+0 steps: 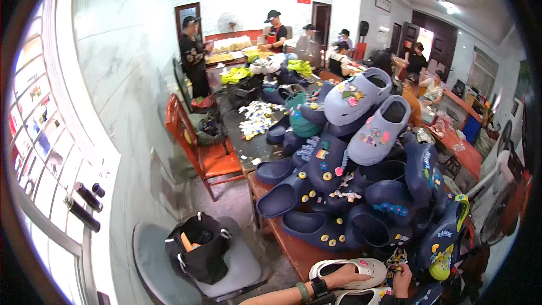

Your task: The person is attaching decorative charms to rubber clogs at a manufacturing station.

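Observation:
My left hand (345,275), with a dark watch and a green bangle at the wrist, grips a white clog (323,268) at the table's near edge. Its thumb lies along the clog's upper, near a small pink charm. Just right of the toe, my right hand (402,282) has its fingers closed; whatever they hold is too small to make out. Small colourful charms (397,256) lie heaped beyond those fingertips. A second white clog (364,297) sits below the first, cut off by the view's lower edge. Navy clogs (310,223) with charms pile up just beyond my hands.
Two lavender clogs (379,130) top the pile. White charms (261,118) lie scattered on a dark table behind it. At left stand an orange wooden chair (217,165) and a grey chair (152,260) bearing a black bag (200,245). Several people work at tables farther back.

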A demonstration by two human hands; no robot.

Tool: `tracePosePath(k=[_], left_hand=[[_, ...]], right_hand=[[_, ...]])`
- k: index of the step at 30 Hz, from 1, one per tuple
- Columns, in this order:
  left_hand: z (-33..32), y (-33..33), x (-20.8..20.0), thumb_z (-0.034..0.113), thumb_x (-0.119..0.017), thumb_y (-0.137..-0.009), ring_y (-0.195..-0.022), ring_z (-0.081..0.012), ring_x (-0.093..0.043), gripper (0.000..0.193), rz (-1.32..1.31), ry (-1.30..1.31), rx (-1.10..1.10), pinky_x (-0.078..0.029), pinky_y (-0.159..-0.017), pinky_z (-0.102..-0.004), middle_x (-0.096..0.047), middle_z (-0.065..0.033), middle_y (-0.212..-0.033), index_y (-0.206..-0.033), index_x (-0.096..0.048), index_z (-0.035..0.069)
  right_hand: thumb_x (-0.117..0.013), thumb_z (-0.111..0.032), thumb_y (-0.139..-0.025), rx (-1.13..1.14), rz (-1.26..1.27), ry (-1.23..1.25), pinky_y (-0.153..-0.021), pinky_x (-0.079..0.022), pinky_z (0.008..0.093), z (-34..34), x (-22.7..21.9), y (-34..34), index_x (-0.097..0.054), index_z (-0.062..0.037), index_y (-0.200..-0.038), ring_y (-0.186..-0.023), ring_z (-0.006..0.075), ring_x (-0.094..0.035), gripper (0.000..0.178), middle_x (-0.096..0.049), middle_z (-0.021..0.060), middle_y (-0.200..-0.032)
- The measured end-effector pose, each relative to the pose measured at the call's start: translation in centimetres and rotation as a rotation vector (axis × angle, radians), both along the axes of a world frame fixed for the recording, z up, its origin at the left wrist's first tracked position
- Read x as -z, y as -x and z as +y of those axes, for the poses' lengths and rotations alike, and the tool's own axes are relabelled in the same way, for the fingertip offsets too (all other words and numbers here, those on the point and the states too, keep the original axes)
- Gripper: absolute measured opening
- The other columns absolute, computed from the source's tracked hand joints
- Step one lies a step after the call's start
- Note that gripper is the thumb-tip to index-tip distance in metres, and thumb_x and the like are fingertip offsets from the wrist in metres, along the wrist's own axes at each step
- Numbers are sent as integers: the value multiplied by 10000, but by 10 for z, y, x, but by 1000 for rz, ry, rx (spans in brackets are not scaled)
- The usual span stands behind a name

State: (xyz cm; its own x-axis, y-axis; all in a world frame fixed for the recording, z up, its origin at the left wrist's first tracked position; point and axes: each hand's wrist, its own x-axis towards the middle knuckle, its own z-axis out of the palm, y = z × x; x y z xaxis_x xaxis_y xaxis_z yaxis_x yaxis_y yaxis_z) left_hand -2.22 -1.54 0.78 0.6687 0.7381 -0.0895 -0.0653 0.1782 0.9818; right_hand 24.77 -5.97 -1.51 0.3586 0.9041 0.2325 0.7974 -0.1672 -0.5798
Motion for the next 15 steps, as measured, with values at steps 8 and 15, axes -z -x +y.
tracePosePath(k=[8,15], left_hand=[[7,-32,30,362,-696,-716,-754,-197,-559,464,81,-52,-63,-441,-662,-338,-622,-114,-822,-942,-640,-39],[10,-36,62,458,-657,-824,-547,-140,-466,415,223,-74,46,-364,-507,-334,-568,-52,-689,-848,-707,47]], right_hand=[[-410,-107,-967,-221,694,15,-813,-517,416,-9,28,-47,-443,59,-1253,-990,316,-579,333,-548,202,-1177],[-444,-141,-961,-249,680,42,-769,-508,418,-10,1,-15,-453,76,-1244,-973,319,-583,357,-574,211,-1140]])
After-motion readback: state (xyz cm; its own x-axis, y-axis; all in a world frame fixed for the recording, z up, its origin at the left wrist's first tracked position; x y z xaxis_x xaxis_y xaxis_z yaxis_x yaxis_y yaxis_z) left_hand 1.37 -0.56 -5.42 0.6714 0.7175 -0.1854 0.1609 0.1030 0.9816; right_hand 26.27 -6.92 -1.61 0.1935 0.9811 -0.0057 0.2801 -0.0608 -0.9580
